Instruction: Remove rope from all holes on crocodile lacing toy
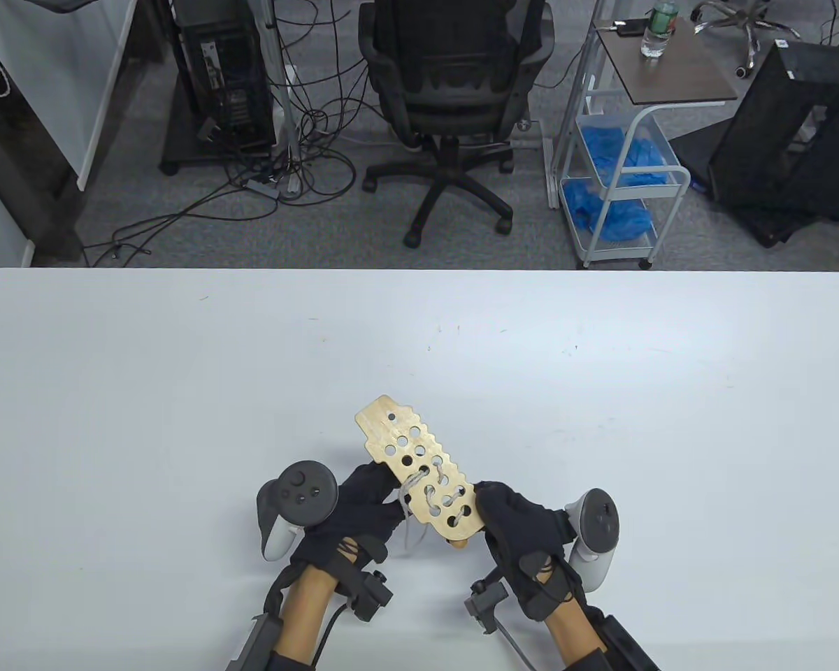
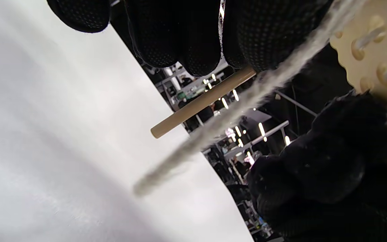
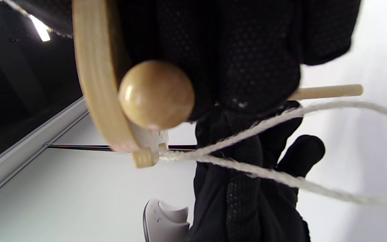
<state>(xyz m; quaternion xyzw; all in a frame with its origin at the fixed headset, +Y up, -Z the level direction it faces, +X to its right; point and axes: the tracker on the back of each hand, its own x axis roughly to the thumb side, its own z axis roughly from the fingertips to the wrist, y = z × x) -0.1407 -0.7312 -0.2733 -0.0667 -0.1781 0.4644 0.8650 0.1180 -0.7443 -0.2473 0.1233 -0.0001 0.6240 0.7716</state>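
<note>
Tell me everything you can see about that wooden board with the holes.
The board is a flat, pale plywood piece with a notched edge and many round holes. It is held tilted above the table: the right hand grips its near end, the left hand is at its left edge. Whitish rope still laces the nearer holes; the far ones are empty. In the right wrist view, a round wooden knob shows at the near end.

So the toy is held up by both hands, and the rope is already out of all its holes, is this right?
Not quite. Both hands, left and right, hold the toy, but the rope is laced through several holes near the right hand. The table view shows it.
</note>
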